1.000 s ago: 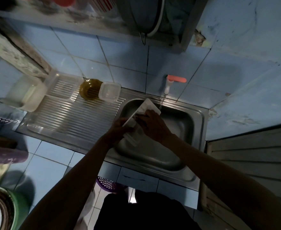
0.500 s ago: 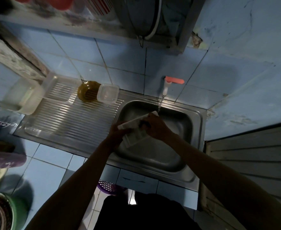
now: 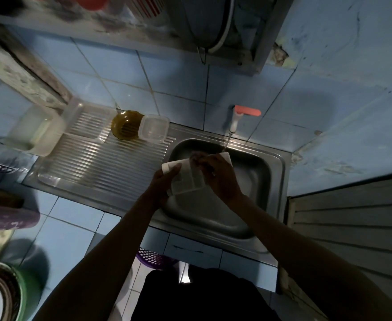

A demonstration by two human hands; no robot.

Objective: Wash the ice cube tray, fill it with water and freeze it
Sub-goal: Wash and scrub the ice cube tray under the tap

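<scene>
A white ice cube tray (image 3: 187,178) is held over the steel sink (image 3: 267,172), tilted, with its far end under a thin stream of water from the tap (image 3: 235,119) with an orange handle. My left hand (image 3: 165,184) grips the tray's left end, thumb across its edge. Over the tray's upper right part lies my right hand (image 3: 218,176), its fingertips on the surface near the water stream. Whether those fingers curl round the tray is hard to tell in the dim light.
Left of the basin, on the ribbed drainboard (image 3: 102,167), stand an amber glass bowl (image 3: 126,125), a clear plastic container (image 3: 153,128) and clear tubs (image 3: 35,130). A shelf with dishes hangs overhead. A purple basket (image 3: 153,257) sits below the counter.
The tray has tipped from steeply upright to flatter and moved under the running water. My right hand slid along its top towards the tap end; my left hand kept its grip.
</scene>
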